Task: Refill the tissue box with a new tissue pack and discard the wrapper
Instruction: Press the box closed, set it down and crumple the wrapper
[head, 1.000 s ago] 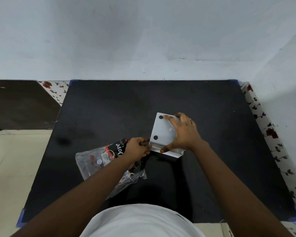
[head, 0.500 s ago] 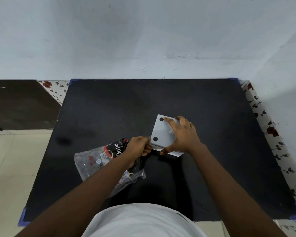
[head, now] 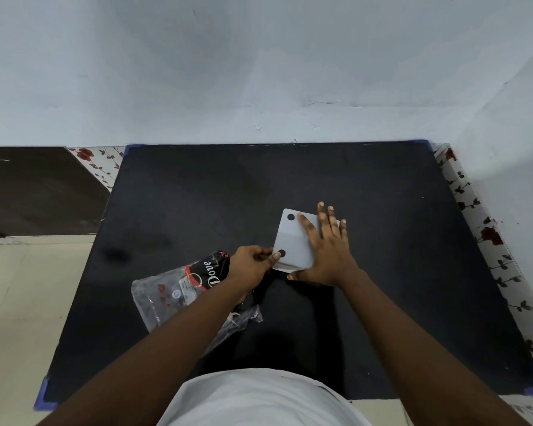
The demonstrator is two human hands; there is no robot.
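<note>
A white tissue box [head: 293, 241] lies upside down on the black table [head: 197, 204], its flat bottom with two black round feet facing up. My right hand [head: 326, 250] lies flat on that bottom, fingers spread and pressing down. My left hand [head: 253, 265] pinches the box's near left corner with thumb and fingers. The clear plastic wrapper [head: 179, 293], printed with a black and red "Dove" label, lies crumpled on the table just left of the box, partly under my left forearm.
The table has blue corner guards [head: 42, 395] and stands against a pale wall [head: 259, 72]. A floral-patterned strip [head: 486, 241] runs along the table's right side. A dark surface [head: 34, 192] sits to the left, over a cream floor [head: 22, 302].
My right hand has flattened, its fingers spreading out over the box bottom instead of curling round it. The box now lies flatter on the table. My left hand stays at the corner.
</note>
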